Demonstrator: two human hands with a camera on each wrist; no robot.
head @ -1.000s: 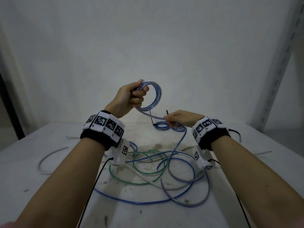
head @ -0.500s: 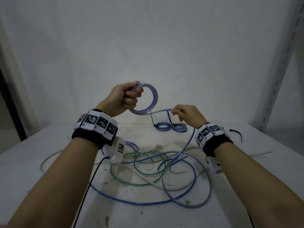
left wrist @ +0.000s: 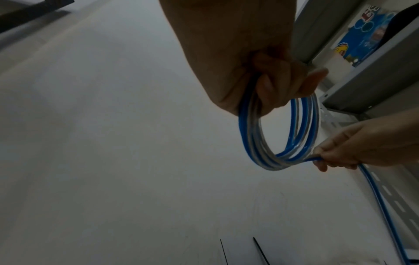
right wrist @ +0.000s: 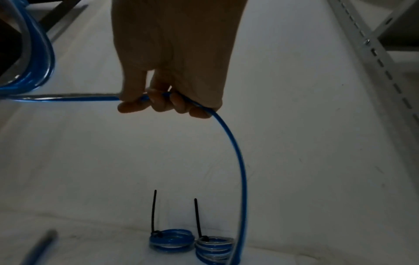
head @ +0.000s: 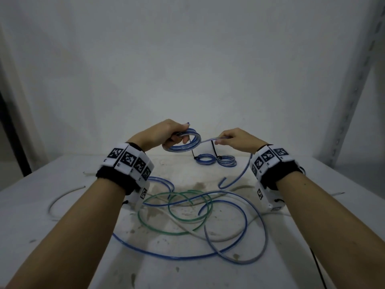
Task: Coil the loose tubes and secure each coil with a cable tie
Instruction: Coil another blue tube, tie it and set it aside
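Tubes of blue and clear plastic are partly dealt with: two small tied coils [head: 216, 160] lie on the surface beyond our hands, black tie tails upright. Our left hand [head: 166, 135] grips a third, half-wound coil [head: 184, 140]; our right hand [head: 235, 140] pinches its loose blue tail [head: 235, 177], which hangs down in front of that wrist (end free). Still unwound beneath our forearms: the green, blue and grey tangle [head: 193, 217]. The white surface [head: 41, 236] leaves room either side of our hands; the wall stands close beyond them.
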